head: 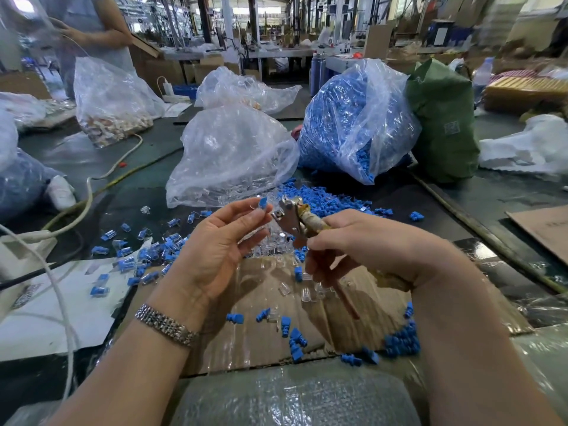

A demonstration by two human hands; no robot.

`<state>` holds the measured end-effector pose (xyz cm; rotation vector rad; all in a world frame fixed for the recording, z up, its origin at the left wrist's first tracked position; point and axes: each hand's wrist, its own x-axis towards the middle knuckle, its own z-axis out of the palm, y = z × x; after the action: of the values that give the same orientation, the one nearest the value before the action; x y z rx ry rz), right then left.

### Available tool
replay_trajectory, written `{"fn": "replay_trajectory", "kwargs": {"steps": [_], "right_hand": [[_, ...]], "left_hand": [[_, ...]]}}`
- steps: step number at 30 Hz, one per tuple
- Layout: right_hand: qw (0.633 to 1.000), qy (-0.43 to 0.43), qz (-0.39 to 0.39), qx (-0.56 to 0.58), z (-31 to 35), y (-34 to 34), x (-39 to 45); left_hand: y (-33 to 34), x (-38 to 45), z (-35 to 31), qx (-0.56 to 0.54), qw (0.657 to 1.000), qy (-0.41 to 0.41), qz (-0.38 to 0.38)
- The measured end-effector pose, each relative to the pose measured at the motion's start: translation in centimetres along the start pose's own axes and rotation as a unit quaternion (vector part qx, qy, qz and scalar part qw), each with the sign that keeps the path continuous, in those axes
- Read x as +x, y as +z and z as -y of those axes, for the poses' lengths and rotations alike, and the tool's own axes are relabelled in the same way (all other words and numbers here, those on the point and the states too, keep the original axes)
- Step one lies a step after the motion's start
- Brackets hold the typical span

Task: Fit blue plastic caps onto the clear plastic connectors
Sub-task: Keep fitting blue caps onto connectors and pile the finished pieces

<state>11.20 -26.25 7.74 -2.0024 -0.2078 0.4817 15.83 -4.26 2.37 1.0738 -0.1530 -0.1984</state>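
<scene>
The left hand (215, 241) is pinching a small blue-capped clear plastic connector (262, 203) just left of the worn metal pliers (292, 215), which the right hand (353, 244) is gripping.

A green sack (442, 118) stands upright in the upper right of the frame, with crumpled white plastic (528, 149) just beside it. A white cable (89, 192) snakes across the dark table (491, 192) at left. Flattened cardboard (264, 302) lies at centre, bubble wrap (292, 398) along the bottom edge. Another person (92, 29) stands at upper left.
</scene>
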Motion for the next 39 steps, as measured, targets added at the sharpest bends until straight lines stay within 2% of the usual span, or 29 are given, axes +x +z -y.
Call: {"fn": "replay_trajectory", "kwargs": {"steps": [8, 15, 25, 30, 33, 34, 36, 39], "right_hand": [[0.999, -0.017, 0.012, -0.035, 0.3, 1.1, 0.3], [0.999, -0.009, 0.002, -0.043, 0.0, 1.3, 0.6], [0.997, -0.03, -0.015, -0.065, -0.2, 1.8, 1.0], [0.998, -0.002, 0.0, -0.055, -0.5, 0.8, 0.8], [0.992, -0.003, -0.083, -0.09, -1.2, -0.9, 0.3], [0.984, 0.002, -0.127, -0.121, -1.5, -1.4, 0.3], [0.957, 0.033, -0.198, -0.21, -2.1, -2.1, 0.9], [0.926, 0.104, -0.227, -0.282, -2.9, -2.0, 1.8]], "left_hand": [[1.0, -0.4, 0.3, 0.08, 0.996, 0.047, 0.012], [1.1, -0.8, 0.4, 0.155, 0.983, 0.094, -0.016], [0.8, -0.6, 0.5, 0.167, 0.979, 0.109, -0.028], [0.8, -0.6, 0.4, 0.169, 0.979, 0.11, -0.031], [0.1, -0.6, -0.3, 0.186, 0.974, 0.119, -0.052], [-0.1, -0.7, -0.5, 0.243, 0.959, 0.126, -0.068], [-0.7, -0.7, -0.5, 0.399, 0.899, 0.138, -0.114], [-1.0, -1.0, -0.7, 0.599, 0.765, 0.131, -0.197]]}}
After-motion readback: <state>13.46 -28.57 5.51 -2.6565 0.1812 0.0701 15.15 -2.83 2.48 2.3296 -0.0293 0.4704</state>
